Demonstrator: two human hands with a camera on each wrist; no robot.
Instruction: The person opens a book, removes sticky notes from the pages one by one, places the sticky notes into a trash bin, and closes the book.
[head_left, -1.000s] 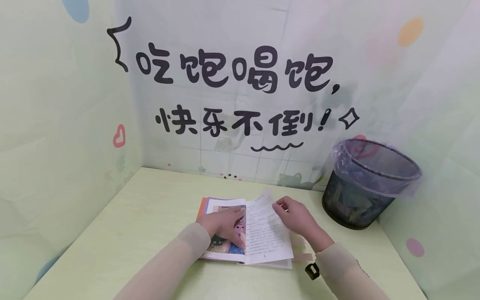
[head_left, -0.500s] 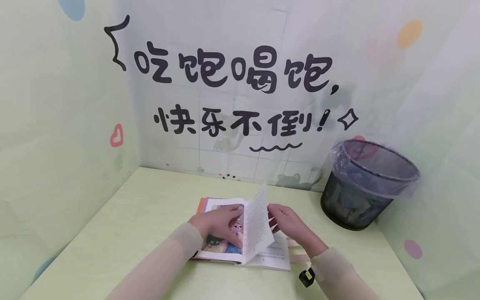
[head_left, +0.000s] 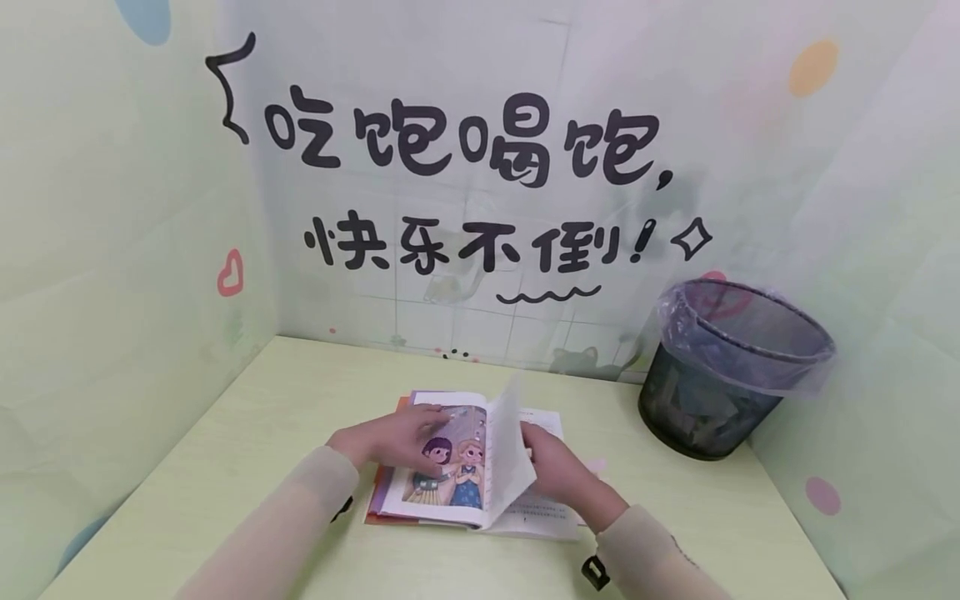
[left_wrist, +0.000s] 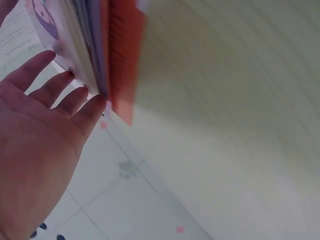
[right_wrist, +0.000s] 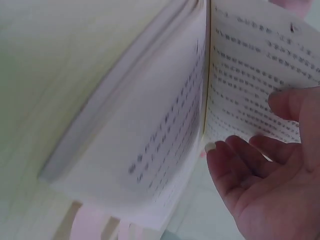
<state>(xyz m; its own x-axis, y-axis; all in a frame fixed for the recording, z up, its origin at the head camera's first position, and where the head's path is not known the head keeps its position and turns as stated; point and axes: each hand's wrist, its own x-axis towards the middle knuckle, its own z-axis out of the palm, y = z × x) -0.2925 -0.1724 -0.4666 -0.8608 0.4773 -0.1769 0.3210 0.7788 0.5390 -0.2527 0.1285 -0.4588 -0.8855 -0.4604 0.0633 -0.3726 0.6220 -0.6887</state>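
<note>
An illustrated book (head_left: 468, 479) lies spread on the table, and one printed page (head_left: 511, 467) stands up from its spine. My left hand (head_left: 386, 437) lies at the picture page's left side. In the left wrist view its fairly straight fingertips touch the page edges, beside the orange cover (left_wrist: 122, 55). My right hand (head_left: 562, 471) is on the right of the raised page. In the right wrist view, its thumb (right_wrist: 285, 104) is against that page's printed face and the fingers are loosely bent. Part of the right-hand text page (right_wrist: 155, 145) is hidden in the head view.
A dark mesh bin (head_left: 708, 408) with a clear purple liner stands at the table's back right. Patterned walls (head_left: 420, 325) with black lettering enclose the pale table (head_left: 247, 450) at the back and both sides. Pinkish strips (right_wrist: 90, 222) lie beside the book.
My right hand has moved left, and the page has swung from nearly flat to upright over the spine. My left hand has slid left, uncovering more of the illustration.
</note>
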